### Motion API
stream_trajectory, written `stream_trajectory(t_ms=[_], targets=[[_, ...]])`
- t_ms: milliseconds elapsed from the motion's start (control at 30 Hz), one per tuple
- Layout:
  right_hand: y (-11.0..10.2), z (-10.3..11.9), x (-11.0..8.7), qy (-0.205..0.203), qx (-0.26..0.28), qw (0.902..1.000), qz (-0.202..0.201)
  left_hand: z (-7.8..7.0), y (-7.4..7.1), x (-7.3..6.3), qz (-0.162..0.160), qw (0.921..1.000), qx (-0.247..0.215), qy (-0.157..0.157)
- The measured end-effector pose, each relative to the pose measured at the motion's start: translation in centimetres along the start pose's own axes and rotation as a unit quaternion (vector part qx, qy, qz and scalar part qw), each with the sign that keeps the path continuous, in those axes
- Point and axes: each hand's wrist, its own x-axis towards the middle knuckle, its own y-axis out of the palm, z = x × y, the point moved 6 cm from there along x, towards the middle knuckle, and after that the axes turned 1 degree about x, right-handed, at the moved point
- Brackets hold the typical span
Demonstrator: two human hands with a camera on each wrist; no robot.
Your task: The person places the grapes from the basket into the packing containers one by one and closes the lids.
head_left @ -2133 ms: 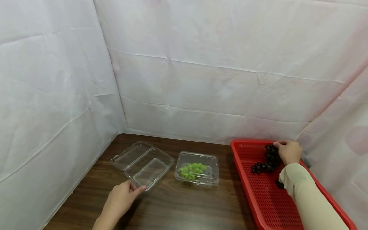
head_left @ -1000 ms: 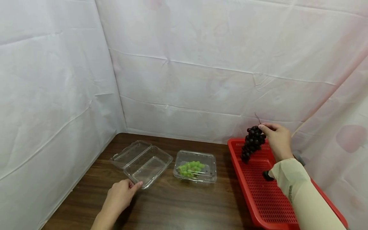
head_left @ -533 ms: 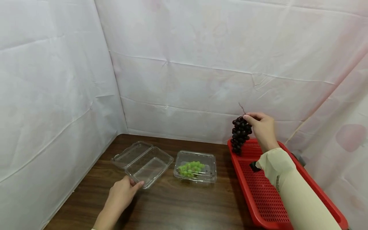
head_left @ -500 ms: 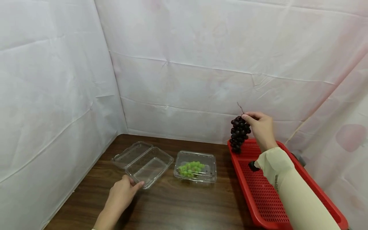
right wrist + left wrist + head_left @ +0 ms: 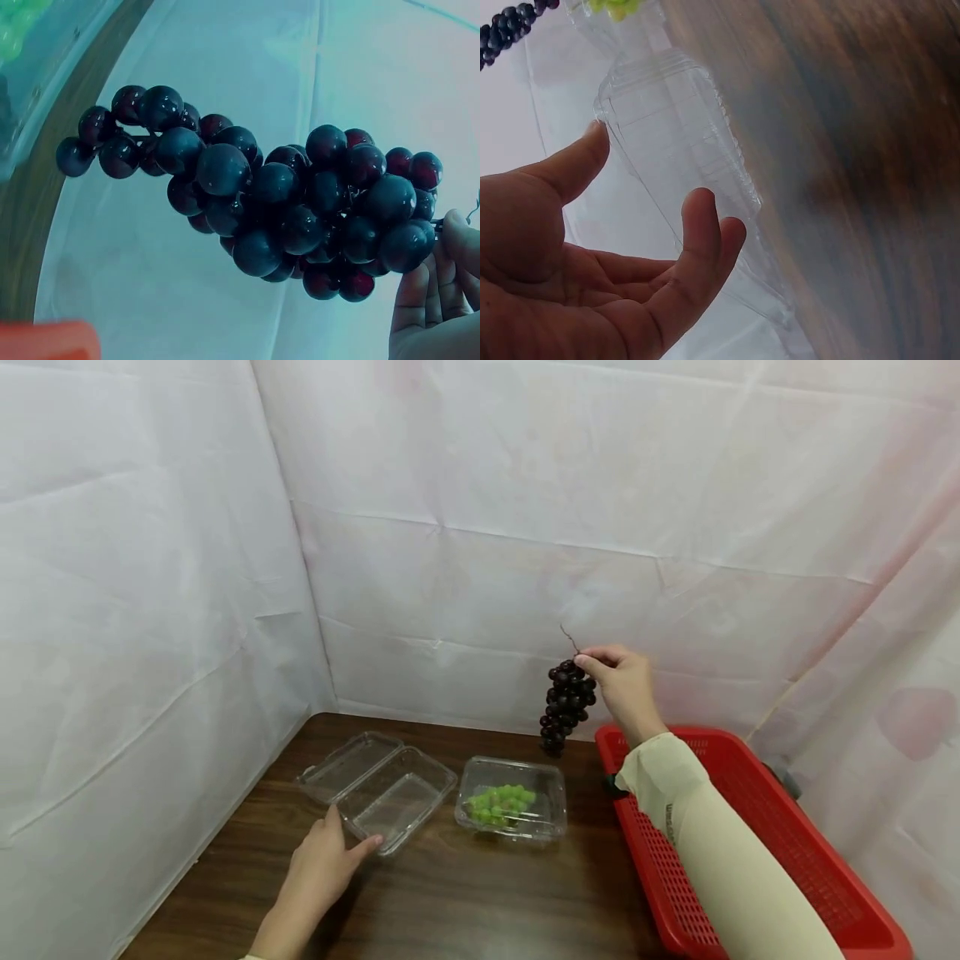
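Note:
In the head view my right hand (image 5: 624,687) pinches a bunch of dark grapes (image 5: 567,703) by its stem. The bunch hangs above the back of the table, between the red basket and the closed box. The right wrist view shows the dark grapes (image 5: 285,202) whole, with thumb and fingers at the stem end. My left hand (image 5: 321,868) is at the near edge of an open clear plastic clamshell box (image 5: 401,802). Its thumb tip is right at the rim in the left wrist view, and its fingers (image 5: 697,232) are spread apart, loosely bent beside the wall.
A closed clear box (image 5: 551,793) with green grapes (image 5: 501,804) inside stands mid-table, right of the open one. The red basket (image 5: 750,777) takes up the right side, under my right forearm. White cloth walls (image 5: 450,568) rise behind and left of the wooden table (image 5: 480,893).
My right hand has lifted the dark grapes out of the red basket and carried them left past its edge. My left hand's fingers have loosened and spread at the open box.

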Motion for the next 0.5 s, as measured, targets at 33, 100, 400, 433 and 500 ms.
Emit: stream_trajectory(t_ms=[33,100,400,433,500], targets=[[0.6,0.0,0.0,-0.007,0.001,1.0000,0.003,0.0,0.0,-0.1,0.001,1.0000,0.004,0.002],[1.9,0.2,-0.2,-0.013,0.002,0.9998,0.017,0.1,0.0,-0.3,0.001,0.9999,0.011,0.005],[6.2,1.1,-0.5,-0.020,0.016,0.9978,0.061,-0.3,-0.1,-0.1,-0.003,0.9999,0.014,0.007],[6.7,1.1,-0.6,-0.023,0.017,0.9975,0.064,-0.4,0.0,-0.2,-0.002,0.9999,0.013,0.005],[7.5,1.1,-0.8,-0.032,0.019,0.9967,0.072,-0.4,0.1,-0.3,0.000,0.9999,0.011,0.000]])
